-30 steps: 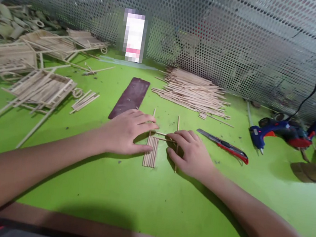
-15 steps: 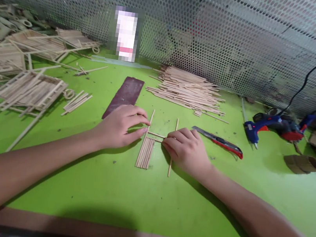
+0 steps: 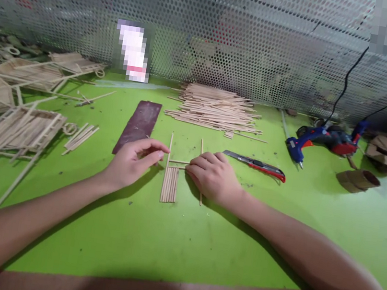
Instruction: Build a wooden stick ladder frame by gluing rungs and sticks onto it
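Note:
A small flat arrangement of thin wooden sticks lies on the green table, with a row of short sticks [image 3: 170, 185] side by side against a long upright stick [image 3: 171, 142]. My left hand [image 3: 135, 160] is just left of that long stick, thumb and forefinger curved and apart, with nothing visible between them. My right hand [image 3: 212, 177] rests with bent fingertips pinching the right end of a crosswise stick [image 3: 177, 162]. Under this hand passes a second long stick [image 3: 201, 145], its middle hidden.
Behind lie a pile of sticks [image 3: 217, 107] and a brown sandpaper strip [image 3: 141, 120]. To the right are a utility knife [image 3: 256, 165], blue glue guns [image 3: 300, 144] and a bamboo ring [image 3: 357, 180]. Small wooden carts [image 3: 29, 127] crowd the left. A perforated metal screen [image 3: 210, 36] stands behind.
The view has shifted slightly. My left hand has drawn back a little to the left from the long stick. My right hand stays at the crosswise stick's right end.

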Demonstrator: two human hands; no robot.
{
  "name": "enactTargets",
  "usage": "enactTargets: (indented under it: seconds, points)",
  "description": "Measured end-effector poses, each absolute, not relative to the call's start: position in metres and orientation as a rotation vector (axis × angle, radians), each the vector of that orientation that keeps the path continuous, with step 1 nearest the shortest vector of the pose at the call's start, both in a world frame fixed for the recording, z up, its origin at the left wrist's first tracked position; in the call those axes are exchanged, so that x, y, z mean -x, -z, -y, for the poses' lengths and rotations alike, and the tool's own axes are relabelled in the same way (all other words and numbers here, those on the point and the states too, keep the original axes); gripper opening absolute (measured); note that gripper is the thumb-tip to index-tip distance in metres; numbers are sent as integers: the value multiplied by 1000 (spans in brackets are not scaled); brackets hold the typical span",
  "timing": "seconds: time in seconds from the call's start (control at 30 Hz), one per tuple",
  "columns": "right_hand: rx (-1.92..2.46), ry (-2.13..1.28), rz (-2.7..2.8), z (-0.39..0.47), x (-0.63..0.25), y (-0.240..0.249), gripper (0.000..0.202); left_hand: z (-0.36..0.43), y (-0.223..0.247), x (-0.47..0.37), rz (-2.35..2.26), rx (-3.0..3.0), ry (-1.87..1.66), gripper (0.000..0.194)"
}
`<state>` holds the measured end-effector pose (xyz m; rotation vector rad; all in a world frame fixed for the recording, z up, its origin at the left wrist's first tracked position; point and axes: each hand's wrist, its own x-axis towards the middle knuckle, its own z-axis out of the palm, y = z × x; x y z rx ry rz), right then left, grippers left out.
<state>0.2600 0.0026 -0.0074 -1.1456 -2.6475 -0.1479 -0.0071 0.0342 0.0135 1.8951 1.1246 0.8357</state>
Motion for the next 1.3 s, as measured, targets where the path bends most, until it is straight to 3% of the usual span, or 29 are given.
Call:
enactTargets:
  seconds: [0.43,1.07,1.3]
  points:
    - [1220,160,2638,-6,-259,10,21,-28,-15,6,-1112,-1887,-978,16]
    - [1196,171,2586,-7,-263,10,20,-32,-12,6,-1124,-1894,-825,24]
    - [952,540,2271,3,-266,-13,16,-25,-9,2,-993,-1498,-653,54]
